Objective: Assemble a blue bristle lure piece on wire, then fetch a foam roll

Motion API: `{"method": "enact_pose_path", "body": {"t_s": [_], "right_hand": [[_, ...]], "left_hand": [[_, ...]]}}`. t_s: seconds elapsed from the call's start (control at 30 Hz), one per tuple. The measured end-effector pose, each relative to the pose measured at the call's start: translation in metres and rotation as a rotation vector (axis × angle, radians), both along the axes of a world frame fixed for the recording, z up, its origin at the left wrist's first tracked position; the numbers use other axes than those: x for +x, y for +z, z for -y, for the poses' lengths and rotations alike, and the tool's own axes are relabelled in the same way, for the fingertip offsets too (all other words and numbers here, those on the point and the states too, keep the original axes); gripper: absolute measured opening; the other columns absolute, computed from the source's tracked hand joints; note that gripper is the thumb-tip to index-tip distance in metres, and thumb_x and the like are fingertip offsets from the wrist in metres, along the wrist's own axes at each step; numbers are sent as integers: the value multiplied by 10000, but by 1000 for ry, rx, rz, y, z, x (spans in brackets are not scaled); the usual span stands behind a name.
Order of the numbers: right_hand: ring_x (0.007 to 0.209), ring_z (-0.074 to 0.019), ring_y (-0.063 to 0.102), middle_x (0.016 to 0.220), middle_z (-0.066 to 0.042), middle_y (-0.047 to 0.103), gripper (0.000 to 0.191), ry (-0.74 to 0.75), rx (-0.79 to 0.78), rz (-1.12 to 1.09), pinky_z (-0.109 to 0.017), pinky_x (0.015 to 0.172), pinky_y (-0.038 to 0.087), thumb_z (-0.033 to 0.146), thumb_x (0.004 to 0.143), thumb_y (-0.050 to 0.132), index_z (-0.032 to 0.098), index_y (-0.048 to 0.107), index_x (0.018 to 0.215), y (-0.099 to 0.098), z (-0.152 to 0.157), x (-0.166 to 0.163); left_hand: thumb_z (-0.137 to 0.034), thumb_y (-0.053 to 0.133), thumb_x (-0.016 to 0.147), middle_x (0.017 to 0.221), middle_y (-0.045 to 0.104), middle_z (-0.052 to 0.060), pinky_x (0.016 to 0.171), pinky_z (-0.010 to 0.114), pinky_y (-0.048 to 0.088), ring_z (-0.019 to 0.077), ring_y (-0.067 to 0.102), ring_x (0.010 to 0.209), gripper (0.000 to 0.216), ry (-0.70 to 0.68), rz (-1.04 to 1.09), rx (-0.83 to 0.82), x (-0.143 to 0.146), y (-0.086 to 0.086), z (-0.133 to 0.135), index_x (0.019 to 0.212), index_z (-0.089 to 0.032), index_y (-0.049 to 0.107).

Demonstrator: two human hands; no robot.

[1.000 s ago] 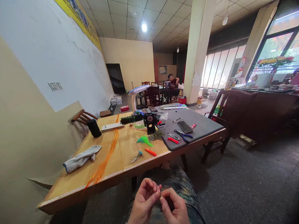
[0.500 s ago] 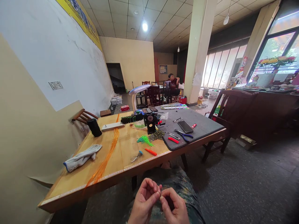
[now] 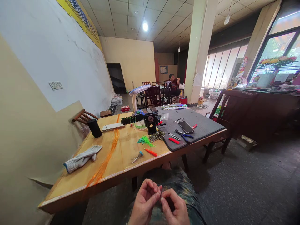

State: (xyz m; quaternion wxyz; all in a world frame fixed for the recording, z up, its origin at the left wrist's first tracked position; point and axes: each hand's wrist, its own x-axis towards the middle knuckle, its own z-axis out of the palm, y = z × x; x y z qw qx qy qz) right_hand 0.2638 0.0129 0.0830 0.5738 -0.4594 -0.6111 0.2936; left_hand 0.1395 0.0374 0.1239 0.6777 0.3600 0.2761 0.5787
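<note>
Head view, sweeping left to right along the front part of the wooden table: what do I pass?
white glove → orange strands → blue-tipped metal piece → orange pen → red-handled tool → blue-handled pliers

Dim interior, glaring ceiling lamp [image 3: 145,26], overexposed windows [image 3: 276,50] right, wide-angle edge bending, hands [image 3: 159,204] perhaps slightly soft
</note>
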Motion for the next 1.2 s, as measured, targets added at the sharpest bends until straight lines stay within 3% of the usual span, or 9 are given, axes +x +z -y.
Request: {"method": "enact_pose_path", "body": {"t_s": [0.4, 1.2], "right_hand": [[563, -110, 489, 664, -2, 567, 337, 20, 17, -22, -208, 532, 385, 439, 961, 478, 182, 616, 793, 3, 0, 1], [570, -110, 492, 668, 4, 550, 335, 17, 5, -31, -202, 531, 382, 443, 966, 464, 186, 603, 802, 1, 0, 1]], "left_hand": [[-198, 858, 665, 734, 591, -33, 1026, 405, 445, 116, 561, 738, 299, 6, 6, 3, 1, -5, -1, 761, -189, 576], [-174, 852, 684, 729, 597, -45, 1020, 376, 447, 96, 561, 736, 288, -6, 21, 10, 0, -4, -1, 761, -189, 575]]}}
